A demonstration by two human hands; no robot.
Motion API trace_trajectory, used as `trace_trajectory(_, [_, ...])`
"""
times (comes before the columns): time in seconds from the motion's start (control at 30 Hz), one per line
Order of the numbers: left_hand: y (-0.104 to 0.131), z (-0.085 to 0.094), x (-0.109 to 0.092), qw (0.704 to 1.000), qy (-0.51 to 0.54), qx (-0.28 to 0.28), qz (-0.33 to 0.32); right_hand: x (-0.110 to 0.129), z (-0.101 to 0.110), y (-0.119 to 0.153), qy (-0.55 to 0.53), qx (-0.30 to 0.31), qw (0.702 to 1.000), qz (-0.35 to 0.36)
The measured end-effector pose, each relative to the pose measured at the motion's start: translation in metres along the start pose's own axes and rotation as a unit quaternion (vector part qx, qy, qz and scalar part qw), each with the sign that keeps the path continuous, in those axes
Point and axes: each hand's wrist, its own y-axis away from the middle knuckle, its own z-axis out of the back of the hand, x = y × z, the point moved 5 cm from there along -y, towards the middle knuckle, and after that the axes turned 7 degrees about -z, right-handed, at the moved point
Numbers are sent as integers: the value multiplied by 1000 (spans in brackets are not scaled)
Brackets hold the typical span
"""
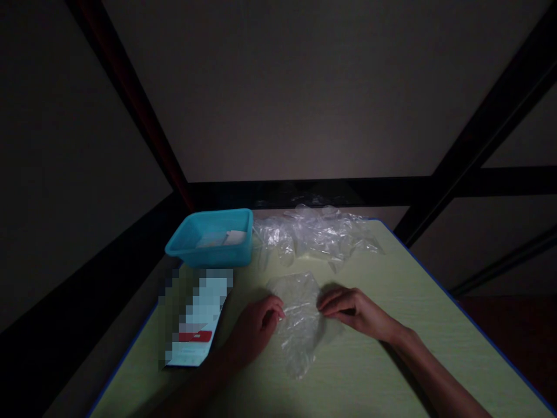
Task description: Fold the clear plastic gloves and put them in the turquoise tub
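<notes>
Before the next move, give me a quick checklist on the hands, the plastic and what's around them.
1. Left hand at the left edge of the clear plastic piece: ok.
2. Right hand at its right edge: ok.
3. Firm pinch by both hands: cannot tell.
4. Piece smooth: not ok, wrinkled.
5. Plastic pile beyond both hands: ok.
6. Blue basket upright, behind the phone: ok.

Bin [224, 255] turq.; tbl [404, 307] pale yel-grn w/ faint wood grain, blue edge [429, 271]; held plastic [298, 325] & plastic pile [317, 235] clear w/ whitish glints; phone [202, 307] lt blue w/ red bar [195, 336]; wall [282, 87] prob. grey-brn (dim).
</notes>
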Motion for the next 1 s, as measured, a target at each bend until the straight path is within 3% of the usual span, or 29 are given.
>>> trace_trajectory(0.2, [0,3,1,1000,-11,14,2,2,2,0,-6,-14,1000,-7])
trace_trajectory(0.63, [-3,10,-8,999,13,42,23,-4,1,2,39,8,993,-113])
trace_trajectory(0.9, [0,16,-10,995,3,30,96,-9,0,-6,13,-70,980,-184])
trace_trajectory(1.0, [-1,15,-5,993,42,-8,110,-12,-1,-11,8,-94,976,-197])
